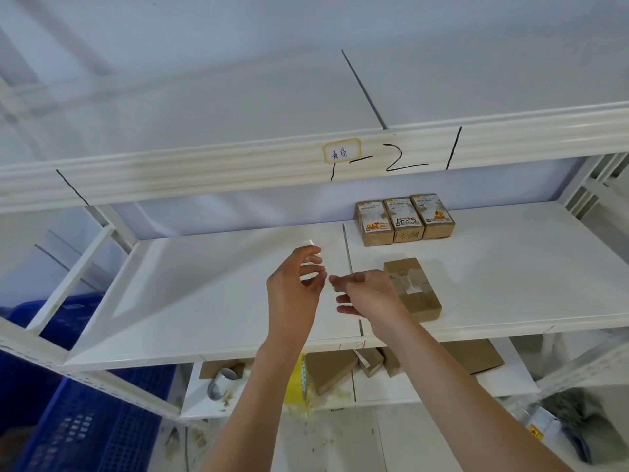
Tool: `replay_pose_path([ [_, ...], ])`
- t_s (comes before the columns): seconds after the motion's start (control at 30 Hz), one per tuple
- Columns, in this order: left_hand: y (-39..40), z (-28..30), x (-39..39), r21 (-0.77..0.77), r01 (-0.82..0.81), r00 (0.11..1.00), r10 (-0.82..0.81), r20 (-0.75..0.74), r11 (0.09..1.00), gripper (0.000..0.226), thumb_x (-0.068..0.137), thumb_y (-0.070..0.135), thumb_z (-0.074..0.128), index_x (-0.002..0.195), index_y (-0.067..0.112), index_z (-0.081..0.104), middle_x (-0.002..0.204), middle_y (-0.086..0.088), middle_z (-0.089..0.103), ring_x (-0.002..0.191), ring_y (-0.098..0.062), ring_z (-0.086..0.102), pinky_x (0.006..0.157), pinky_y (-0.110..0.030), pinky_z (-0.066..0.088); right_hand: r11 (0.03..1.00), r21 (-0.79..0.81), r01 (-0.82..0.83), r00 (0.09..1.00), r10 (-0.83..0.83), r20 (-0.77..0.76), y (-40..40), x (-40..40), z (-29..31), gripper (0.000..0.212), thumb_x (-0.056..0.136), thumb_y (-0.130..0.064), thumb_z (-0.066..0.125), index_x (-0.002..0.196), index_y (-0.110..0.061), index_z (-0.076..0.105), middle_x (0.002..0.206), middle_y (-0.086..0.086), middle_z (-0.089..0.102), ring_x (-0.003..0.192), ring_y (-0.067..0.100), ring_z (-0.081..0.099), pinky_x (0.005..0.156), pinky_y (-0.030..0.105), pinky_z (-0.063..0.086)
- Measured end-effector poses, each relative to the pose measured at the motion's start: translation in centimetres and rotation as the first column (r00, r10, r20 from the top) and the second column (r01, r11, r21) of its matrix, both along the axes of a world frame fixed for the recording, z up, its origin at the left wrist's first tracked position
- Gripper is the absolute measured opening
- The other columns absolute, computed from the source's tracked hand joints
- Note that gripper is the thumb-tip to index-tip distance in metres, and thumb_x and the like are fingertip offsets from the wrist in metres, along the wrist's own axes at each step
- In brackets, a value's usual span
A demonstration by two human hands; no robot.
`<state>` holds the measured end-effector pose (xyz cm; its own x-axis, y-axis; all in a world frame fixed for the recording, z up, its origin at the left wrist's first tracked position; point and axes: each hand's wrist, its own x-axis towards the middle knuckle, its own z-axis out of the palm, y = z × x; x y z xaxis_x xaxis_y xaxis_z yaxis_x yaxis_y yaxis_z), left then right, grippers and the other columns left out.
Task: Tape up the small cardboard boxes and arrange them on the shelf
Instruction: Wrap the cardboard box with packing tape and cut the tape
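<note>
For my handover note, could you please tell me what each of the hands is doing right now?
Left hand: holds a clear tape roll.
Right hand: pinches the tape's free end.

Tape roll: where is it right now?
Head view, centre: the clear tape roll is held in the left hand above the middle shelf, left of the brown box by the right hand.

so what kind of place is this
Probably a stockroom or packing area: white metal shelving with a handwritten bin label, small taped cardboard boxes lined up on it, and a blue plastic crate beside it.
</note>
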<state>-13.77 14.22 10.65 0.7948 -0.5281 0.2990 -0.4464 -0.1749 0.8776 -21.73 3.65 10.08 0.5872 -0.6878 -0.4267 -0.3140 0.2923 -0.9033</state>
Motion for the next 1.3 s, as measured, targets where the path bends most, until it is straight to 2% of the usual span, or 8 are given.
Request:
replay_pose_path([
  [0.1, 0.0, -0.2, 0.0, 0.003, -0.007, 1.0, 0.007, -0.015, 1.0, 0.033, 0.087, -0.004, 0.071, 0.109, 0.02, 0.067, 0.097, 0.005, 0.071, 0.087, -0.002, 0.071, 0.076, -0.011, 0.054, 0.984, 0.18, -0.003, 0.998, -0.007, 0.058, -0.3, -0.4, 0.2, 0.021, 0.086, -0.016, 0.081, 0.098, -0.002, 0.07, 0.101, 0.013, 0.072, 0.085, 0.024, 0.073, 0.066, 0.031, 0.064],
  [0.17, 0.1, -0.3, 0.1, 0.01, -0.025, 0.999, 0.025, -0.038, 1.0, 0.029, 0.087, 0.0, 0.074, 0.108, 0.018, 0.068, 0.096, 0.006, 0.072, 0.084, 0.001, 0.07, 0.073, -0.007, 0.051, 0.981, 0.193, -0.021, 0.997, 0.008, 0.07, -0.4, -0.7, 0.1, 0.022, 0.086, -0.014, 0.081, 0.101, 0.0, 0.071, 0.103, 0.015, 0.072, 0.086, 0.023, 0.072, 0.065, 0.03, 0.063],
  [0.33, 0.1, -0.7, 0.5, 0.009, -0.092, 0.97, 0.091, -0.227, 0.996, 0.026, 0.081, 0.002, 0.08, 0.1, 0.016, 0.071, 0.09, 0.006, 0.075, 0.076, 0.0, 0.072, 0.068, -0.005, 0.048, 0.998, 0.03, -0.059, 0.996, 0.057, 0.062, -0.2, -1.0, -0.9, 0.004, 0.09, -0.012, 0.076, 0.088, -0.009, 0.075, 0.096, 0.009, 0.074, 0.085, 0.017, 0.071, 0.074, 0.026, 0.062],
  [0.4, 0.2, -0.8, 0.7, -0.034, -0.129, 0.928, 0.109, -0.357, 0.991, 0.025, 0.079, 0.002, 0.082, 0.097, 0.017, 0.073, 0.086, 0.004, 0.076, 0.074, -0.006, 0.074, 0.067, -0.01, 0.051, 0.989, -0.119, -0.09, 0.995, 0.093, 0.022, 0.0, -1.2, -1.3, 0.011, 0.092, -0.018, 0.074, 0.082, -0.021, 0.074, 0.089, 0.001, 0.074, 0.083, 0.012, 0.07, 0.078, 0.022, 0.06],
  [0.53, 0.3, -1.0, 0.9, -0.075, -0.176, 0.843, 0.111, -0.526, 0.982, 0.026, 0.075, -0.004, 0.082, 0.092, 0.015, 0.075, 0.084, -0.001, 0.077, 0.075, -0.023, 0.076, 0.076, -0.032, 0.06, 0.942, -0.308, -0.133, 0.991, 0.135, -0.013, 0.7, -1.8, -1.6, 0.015, 0.097, -0.026, 0.067, 0.083, -0.03, 0.071, 0.081, -0.011, 0.07, 0.068, -0.007, 0.063, 0.049, 0.004, 0.04],
  [0.73, 0.0, -0.9, 1.1, -0.111, -0.16, 0.799, 0.063, -0.598, 0.981, 0.026, 0.074, -0.013, 0.08, 0.092, 0.005, 0.075, 0.083, -0.011, 0.077, 0.07, -0.029, 0.076, 0.067, -0.025, 0.061, 0.862, -0.484, -0.151, 0.985, 0.173, 0.001, 1.0, -2.2, -2.3, 0.007, 0.1, -0.017, 0.063, 0.094, -0.02, 0.066, 0.093, -0.007, 0.064, 0.068, -0.013, 0.055, 0.054, 0.003, 0.038],
  [0.87, 0.1, -1.1, 1.0, -0.118, -0.15, 0.753, 0.036, -0.656, 0.982, 0.024, 0.075, -0.016, 0.078, 0.092, 0.001, 0.074, 0.083, -0.016, 0.076, 0.072, -0.034, 0.075, 0.07, -0.03, 0.062, 0.785, -0.589, -0.193, 0.969, 0.245, 0.009, 1.0, -2.8, -2.5, 0.014, 0.098, -0.008, 0.062, 0.088, -0.017, 0.061, 0.097, -0.006, 0.06, 0.087, -0.004, 0.055, 0.073, 0.004, 0.038],
  [1.3, 0.7, -0.9, 1.7, -0.114, -0.128, 0.677, 0.002, -0.736, 0.985, 0.024, 0.077, -0.023, 0.071, 0.097, -0.011, 0.07, 0.093, -0.033, 0.07, 0.084, -0.042, 0.073, 0.07, -0.029, 0.061, 0.714, -0.635, -0.295, 0.912, 0.408, 0.036, 1.0, -4.8, -2.1, 0.015, 0.1, -0.01, 0.06, 0.09, -0.021, 0.059, 0.104, -0.015, 0.058, 0.103, 0.005, 0.056, 0.084, 0.003, 0.037],
])
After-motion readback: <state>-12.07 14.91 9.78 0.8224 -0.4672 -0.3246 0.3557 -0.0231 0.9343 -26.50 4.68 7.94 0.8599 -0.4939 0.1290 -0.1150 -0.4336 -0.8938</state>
